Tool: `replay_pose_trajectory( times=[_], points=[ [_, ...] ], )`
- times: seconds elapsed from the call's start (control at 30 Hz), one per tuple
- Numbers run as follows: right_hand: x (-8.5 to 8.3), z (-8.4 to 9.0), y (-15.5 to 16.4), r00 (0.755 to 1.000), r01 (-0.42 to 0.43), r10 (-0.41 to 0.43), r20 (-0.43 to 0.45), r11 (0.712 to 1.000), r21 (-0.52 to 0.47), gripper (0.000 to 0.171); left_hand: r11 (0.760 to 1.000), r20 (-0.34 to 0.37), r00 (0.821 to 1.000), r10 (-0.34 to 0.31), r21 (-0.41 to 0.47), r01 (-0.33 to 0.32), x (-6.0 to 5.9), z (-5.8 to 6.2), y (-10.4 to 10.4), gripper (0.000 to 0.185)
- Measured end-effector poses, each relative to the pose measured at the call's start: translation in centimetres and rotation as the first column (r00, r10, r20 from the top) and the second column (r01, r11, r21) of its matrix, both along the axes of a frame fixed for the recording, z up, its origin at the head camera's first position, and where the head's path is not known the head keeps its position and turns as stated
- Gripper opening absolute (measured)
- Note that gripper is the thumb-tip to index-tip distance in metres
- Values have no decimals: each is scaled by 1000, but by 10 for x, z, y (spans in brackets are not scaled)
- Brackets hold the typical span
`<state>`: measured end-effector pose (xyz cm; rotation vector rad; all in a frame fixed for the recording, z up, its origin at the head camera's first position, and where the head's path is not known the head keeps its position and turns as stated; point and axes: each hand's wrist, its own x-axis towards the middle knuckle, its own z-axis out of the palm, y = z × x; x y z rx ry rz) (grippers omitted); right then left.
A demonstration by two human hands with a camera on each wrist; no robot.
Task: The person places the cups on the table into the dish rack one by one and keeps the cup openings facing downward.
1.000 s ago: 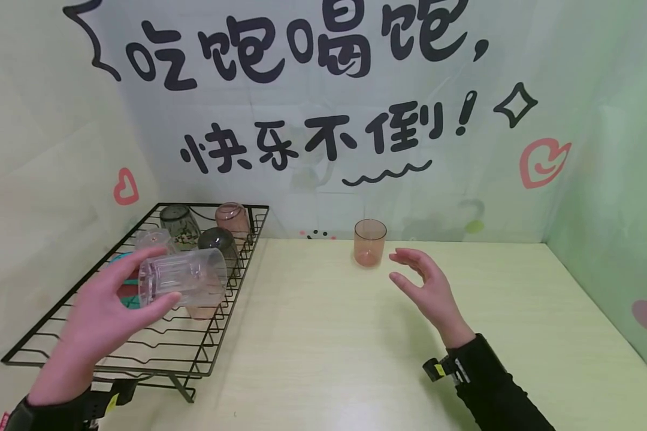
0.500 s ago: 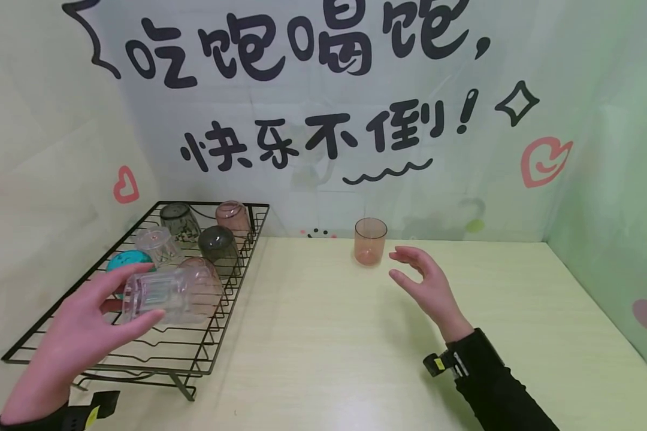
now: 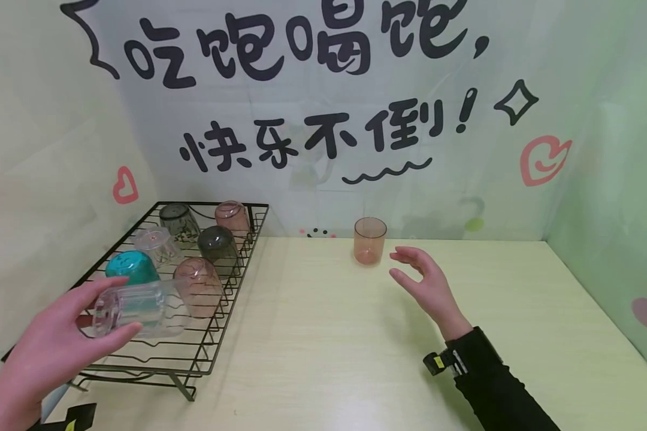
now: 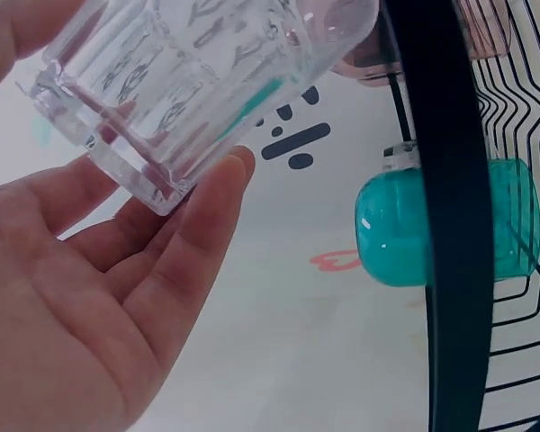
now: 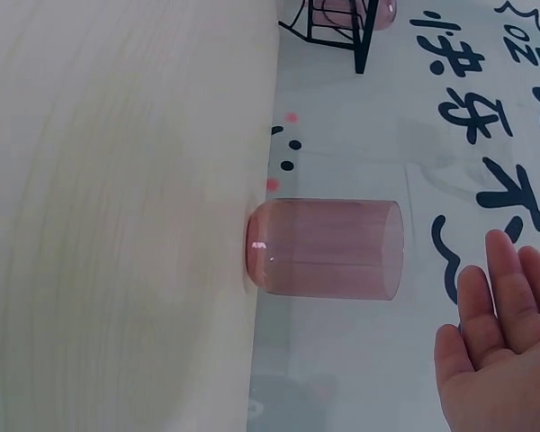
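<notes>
Your left hand grips a clear ribbed glass, thumb and fingers curled around its base end; the glass lies on its side above the near part of the black wire rack. From the left wrist, the glass sits between thumb and fingertips.

On the rack, cups stand mouth down: a teal cup, a pink cup just beside the held glass, a dark grey cup, a clear cup, a smoky cup and a second pink cup at the back.

Your right hand hovers open above the pale wooden table, fingers relaxed and holding nothing. An orange-pink tumbler stands upright near it, close to the back wall, not touching it.

The wall banner carries black brush-style writing: "吃饱喝饱," above "快乐不倒!", with red heart marks and a wavy underline. No labels are readable on the cups.
</notes>
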<state>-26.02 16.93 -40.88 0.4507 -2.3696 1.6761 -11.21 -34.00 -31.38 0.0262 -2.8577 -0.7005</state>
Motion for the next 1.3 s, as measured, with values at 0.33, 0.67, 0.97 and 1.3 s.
replay_pose_trajectory(
  times=[0.33,0.67,0.97,1.3],
  points=[
    [-1,0,3,1000,6,-6,-6,1000,14,48,991,-19,1000,-17,-131,14,0,3,-6,78],
    [-4,-3,6,1000,23,-23,-8,998,56,46,979,52,998,20,-203,-9,-8,8,-16,87],
    [-10,-5,7,999,21,-18,-38,995,98,46,980,116,992,40,-197,-16,-15,5,-33,91],
    [-20,-2,10,991,29,0,-137,979,204,46,967,164,984,73,-254,-29,-24,1,-43,92]
  ],
)
